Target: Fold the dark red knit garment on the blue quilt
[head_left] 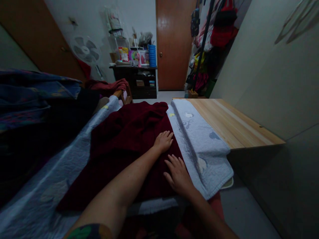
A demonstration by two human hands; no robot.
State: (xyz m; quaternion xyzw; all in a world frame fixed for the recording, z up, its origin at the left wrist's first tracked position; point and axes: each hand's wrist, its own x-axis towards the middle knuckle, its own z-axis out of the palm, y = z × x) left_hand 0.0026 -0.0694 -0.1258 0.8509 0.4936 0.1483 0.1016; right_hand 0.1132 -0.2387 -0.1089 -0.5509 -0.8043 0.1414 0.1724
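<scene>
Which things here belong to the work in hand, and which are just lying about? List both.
In the work:
- left hand
- right hand
- dark red cloth
- pale quilt beneath it

Just about:
- fan
- blue container
- piled clothes
- wooden board

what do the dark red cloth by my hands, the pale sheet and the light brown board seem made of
Dark red cloth: soft, matte fabric, perhaps fleece, with loose folds and no shine.
Pale sheet: dull, quilted-looking fabric, maybe cotton, with a puckered surface.
Light brown board: apparently smooth wood or laminate, with straight grain.
</scene>
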